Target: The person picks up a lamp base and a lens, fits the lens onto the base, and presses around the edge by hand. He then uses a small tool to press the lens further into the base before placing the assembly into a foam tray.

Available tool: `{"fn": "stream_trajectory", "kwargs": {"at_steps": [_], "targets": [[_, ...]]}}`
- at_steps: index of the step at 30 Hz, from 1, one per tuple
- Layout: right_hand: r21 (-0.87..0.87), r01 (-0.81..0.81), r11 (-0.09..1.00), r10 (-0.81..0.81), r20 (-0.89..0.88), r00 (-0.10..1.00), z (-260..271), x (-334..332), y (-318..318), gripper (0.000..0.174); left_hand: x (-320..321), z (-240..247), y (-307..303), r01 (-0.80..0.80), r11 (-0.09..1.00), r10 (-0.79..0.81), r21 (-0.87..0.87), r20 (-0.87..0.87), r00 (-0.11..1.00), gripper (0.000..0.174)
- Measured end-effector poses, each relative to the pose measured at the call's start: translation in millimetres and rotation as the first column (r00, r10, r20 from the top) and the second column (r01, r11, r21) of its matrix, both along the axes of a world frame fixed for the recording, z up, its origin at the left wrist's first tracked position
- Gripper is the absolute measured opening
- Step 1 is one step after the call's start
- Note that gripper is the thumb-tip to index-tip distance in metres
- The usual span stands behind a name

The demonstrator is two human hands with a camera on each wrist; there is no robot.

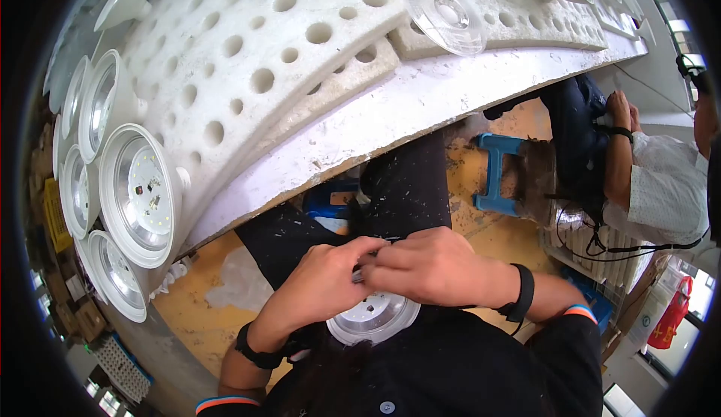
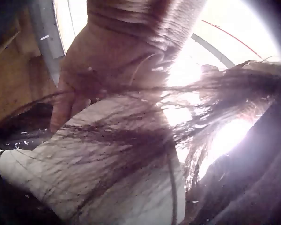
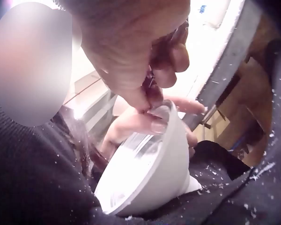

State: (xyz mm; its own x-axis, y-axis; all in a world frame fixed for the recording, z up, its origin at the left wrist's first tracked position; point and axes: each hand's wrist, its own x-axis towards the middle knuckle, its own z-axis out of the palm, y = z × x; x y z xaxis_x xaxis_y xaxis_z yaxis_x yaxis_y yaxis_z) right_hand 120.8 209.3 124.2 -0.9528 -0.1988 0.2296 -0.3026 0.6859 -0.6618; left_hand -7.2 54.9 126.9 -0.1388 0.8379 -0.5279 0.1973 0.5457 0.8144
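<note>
A white cone-shaped LED bulb (image 1: 373,321) rests in the person's lap, its round face with small LEDs turned up. My left hand (image 1: 323,283) grips the bulb at its rim; in the left wrist view strands of hair cross the white housing (image 2: 126,159). My right hand (image 1: 434,268) is right beside it, fingers curled at the same edge. Between the right fingers a small dark, shiny metal piece (image 1: 357,275) shows, mostly hidden; I cannot tell its kind. In the right wrist view the right hand (image 3: 131,51) bends down over the bulb's rim (image 3: 166,112).
White foam boards (image 1: 248,57) with round holes lie on the white table (image 1: 360,132). Several similar bulbs (image 1: 143,195) stand at the left. A clear lens cover (image 1: 447,15) lies on the foam. Right of the lap are a blue stool (image 1: 496,177) and another seated person (image 1: 661,169).
</note>
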Motion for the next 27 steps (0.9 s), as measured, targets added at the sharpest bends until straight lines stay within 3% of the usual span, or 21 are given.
{"fn": "stream_trajectory", "kwargs": {"at_steps": [2, 3, 5, 6, 10, 14, 17, 19, 23, 25, 27], "targets": [[-0.279, 0.189, 0.941, -0.157, 0.136, 0.978, -14.5, 12.3, 1.0, 0.026, -1.6, -1.8, 2.8, -0.015, 1.000, 0.015, 0.011, 0.011, 1.000, 0.037], [-0.274, 0.187, 0.943, -0.154, 0.139, 0.978, -15.4, 19.3, 2.4, 0.026, -3.8, -2.9, 2.7, -0.030, 1.000, 0.030, -0.006, 0.036, 0.999, 0.036], [-0.482, 0.521, 0.704, -0.159, 0.608, 0.778, -14.8, 26.3, 2.4, 0.023, -5.3, -3.4, 2.0, -0.036, 0.999, 0.037, -0.030, 0.059, 0.998, 0.035], [-0.507, 0.547, 0.666, -0.110, 0.659, 0.744, -14.2, 26.6, 2.1, 0.028, -6.1, -3.2, 1.9, -0.037, 0.999, 0.040, -0.036, 0.084, 0.996, 0.034], [-0.473, 0.488, 0.734, -0.106, 0.629, 0.770, -17.1, 27.6, -5.1, 0.027, -6.9, -1.1, 1.1, -0.090, 0.995, 0.095, -0.051, 0.116, 0.989, 0.027], [-0.507, 0.468, 0.724, -0.130, 0.566, 0.814, -19.7, 30.1, -7.3, 0.024, -6.0, 2.7, -3.5, -0.156, 0.987, 0.161, -0.047, 0.132, 0.978, 0.024], [-0.515, 0.463, 0.721, -0.160, 0.527, 0.835, -25.8, 33.0, -11.3, 0.023, -5.7, 6.0, -7.5, -0.112, 0.993, 0.112, -0.036, -0.004, 0.994, 0.024], [-0.546, 0.482, 0.685, -0.163, 0.531, 0.832, -28.2, 34.5, -13.6, 0.023, -4.6, -1.7, -12.2, -0.253, 0.967, 0.254, -0.023, 0.093, 0.963, 0.030], [-0.548, 0.520, 0.655, -0.127, 0.599, 0.791, -25.6, 35.2, -14.6, 0.023, -5.2, -15.0, -20.8, -0.323, 0.946, 0.322, -0.031, 0.220, 0.921, 0.031], [-0.504, 0.570, 0.649, -0.126, 0.668, 0.734, -28.9, 34.8, -15.6, 0.025, -3.2, -19.8, -24.1, -0.378, 0.923, 0.357, -0.074, 0.533, 0.768, 0.034], [-0.519, 0.566, 0.641, -0.216, 0.586, 0.781, -42.4, 38.1, -23.0, 0.026, 2.3, -21.7, -26.5, -0.374, 0.926, 0.330, -0.047, 0.580, 0.745, 0.036]]}}
